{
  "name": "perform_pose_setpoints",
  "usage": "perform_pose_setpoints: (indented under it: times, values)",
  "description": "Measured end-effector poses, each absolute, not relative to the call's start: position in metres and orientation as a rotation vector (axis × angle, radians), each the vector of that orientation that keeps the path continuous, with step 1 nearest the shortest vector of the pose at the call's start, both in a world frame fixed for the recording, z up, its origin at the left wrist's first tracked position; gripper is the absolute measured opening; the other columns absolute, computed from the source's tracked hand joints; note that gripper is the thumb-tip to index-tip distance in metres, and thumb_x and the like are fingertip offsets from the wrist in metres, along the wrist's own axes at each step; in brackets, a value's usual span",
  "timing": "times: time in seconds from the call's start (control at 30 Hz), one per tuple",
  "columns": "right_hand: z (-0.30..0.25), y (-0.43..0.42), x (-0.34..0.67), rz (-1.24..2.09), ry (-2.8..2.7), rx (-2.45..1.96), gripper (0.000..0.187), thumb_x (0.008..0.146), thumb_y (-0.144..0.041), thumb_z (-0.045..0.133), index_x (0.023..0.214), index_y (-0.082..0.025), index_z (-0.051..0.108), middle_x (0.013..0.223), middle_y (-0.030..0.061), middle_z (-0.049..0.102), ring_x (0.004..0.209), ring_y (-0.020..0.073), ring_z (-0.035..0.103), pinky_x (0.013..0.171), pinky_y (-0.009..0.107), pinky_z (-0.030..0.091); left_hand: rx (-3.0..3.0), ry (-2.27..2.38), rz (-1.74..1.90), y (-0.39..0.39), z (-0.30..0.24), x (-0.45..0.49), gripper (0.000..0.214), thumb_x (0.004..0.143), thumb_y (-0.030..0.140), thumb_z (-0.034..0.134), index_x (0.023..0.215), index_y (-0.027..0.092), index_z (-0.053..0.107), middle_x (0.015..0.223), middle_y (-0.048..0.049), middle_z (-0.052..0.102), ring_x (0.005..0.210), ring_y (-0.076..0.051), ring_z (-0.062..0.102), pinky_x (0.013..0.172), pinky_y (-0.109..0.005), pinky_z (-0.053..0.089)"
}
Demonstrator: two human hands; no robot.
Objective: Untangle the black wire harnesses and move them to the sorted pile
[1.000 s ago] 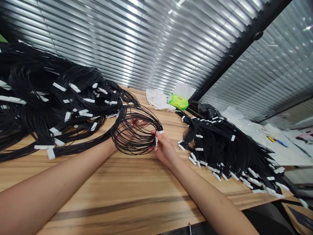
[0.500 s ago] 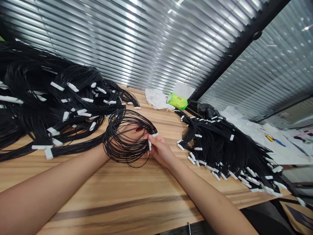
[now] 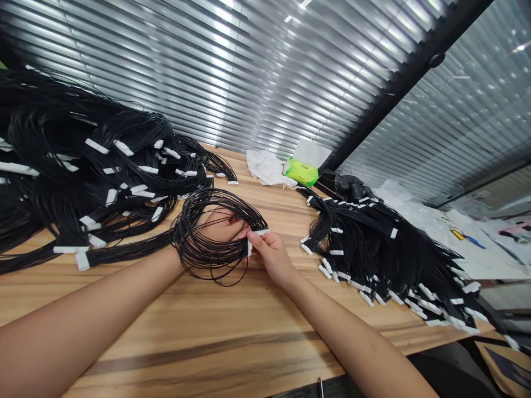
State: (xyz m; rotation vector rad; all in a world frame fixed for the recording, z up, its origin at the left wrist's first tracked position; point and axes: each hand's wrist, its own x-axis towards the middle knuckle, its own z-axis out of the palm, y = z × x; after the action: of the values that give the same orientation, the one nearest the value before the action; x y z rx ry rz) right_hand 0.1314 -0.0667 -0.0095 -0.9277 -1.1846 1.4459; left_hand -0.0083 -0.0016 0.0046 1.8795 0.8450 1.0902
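A black wire harness (image 3: 194,207) is looped into a loose coil above the table, with white connectors (image 3: 261,232) at its ends. Through the loop shows my left hand (image 3: 222,228), closed on the wires near the connectors, its fingers partly hidden by the strands. My right hand (image 3: 271,255) pinches the connector ends between thumb and fingers at the coil's right side. One loose strand dips below the rest of the coil.
A big heap of black harnesses (image 3: 136,132) lies at the left, and another pile (image 3: 373,243) at the right. Crumpled white tissue (image 3: 265,167) and a green tissue pack (image 3: 301,172) stand at the back of the wooden table (image 3: 232,342), before metal blinds (image 3: 249,72).
The coil's wires have shifted slightly left and down. My right thumb and fingers have moved a little on the connectors, while both hands keep hold of the harness.
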Motion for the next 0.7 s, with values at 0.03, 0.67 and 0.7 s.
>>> perform_pose_setpoints:
  times: [0.03, 0.67, 0.7]
  values:
    - [-0.0086, -0.0671, 0.1312, 1.444, -1.192, -0.921, 0.029, 0.076, -0.048, 0.066, 0.078, -0.02, 0.071, 0.065, -0.001, 0.062, 0.058, 0.0113, 0.055, 0.058, 0.023, 0.05, 1.897, 0.848, 1.074, -0.0017, 0.0047, -0.0085, 0.015, 0.077, 0.024, 0.05, 0.069, 0.017, 0.061, 0.077, -0.004, 0.066, 0.07, -0.017, 0.059, 0.066, -0.028, 0.048]
    - [-0.0095, -0.0675, 0.1341, 1.388, -1.31, -0.873, 0.029, 0.082, -0.047, 0.06, 0.083, -0.021, 0.073, 0.065, -0.0012, 0.06, 0.059, 0.0112, 0.053, 0.062, 0.024, 0.047, 2.013, 0.814, 1.07, -0.002, 0.0081, -0.0105, 0.018, 0.079, 0.024, 0.05, 0.075, 0.016, 0.066, 0.075, -0.0042, 0.07, 0.071, -0.017, 0.061, 0.067, -0.028, 0.049]
    - [-0.0095, -0.0672, 0.1343, 1.388, -1.313, -0.873, 0.029, 0.082, -0.047, 0.06, 0.083, -0.021, 0.073, 0.064, -0.0011, 0.06, 0.059, 0.0113, 0.053, 0.062, 0.024, 0.046, 1.998, 0.798, 1.068, -0.0022, 0.0079, -0.0106, 0.018, 0.079, 0.024, 0.05, 0.074, 0.016, 0.065, 0.075, -0.004, 0.07, 0.071, -0.017, 0.061, 0.067, -0.028, 0.049]
